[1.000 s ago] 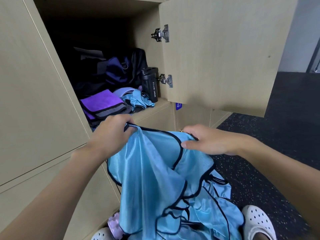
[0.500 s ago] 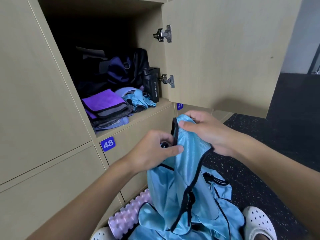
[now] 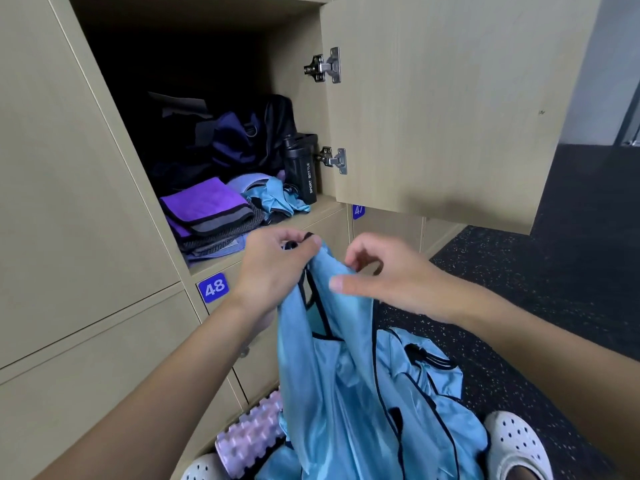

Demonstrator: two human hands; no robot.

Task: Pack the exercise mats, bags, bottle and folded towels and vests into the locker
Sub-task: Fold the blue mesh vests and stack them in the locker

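A light blue vest (image 3: 339, 368) with black trim hangs in front of the lockers. My left hand (image 3: 273, 268) grips its gathered top edge. My right hand (image 3: 377, 275) is beside it, fingers curled on the cloth's upper fold. More blue vests (image 3: 426, 375) lie heaped on the floor below. Inside the open locker (image 3: 277, 216) are stacked purple and grey folded towels (image 3: 207, 209), a crumpled blue vest (image 3: 277, 199), a black sport bottle (image 3: 303, 168) and dark bags (image 3: 235, 140).
The locker door (image 3: 450, 98) stands open to the right, above my right arm. A pink ridged foam roller (image 3: 252, 434) lies on the floor against the lower lockers. My white clogs (image 3: 516, 445) stand on the dark speckled floor (image 3: 519, 289).
The vest went from spread wide between both hands to gathered into a narrow bunch. My hands came together and rose nearer the locker opening.
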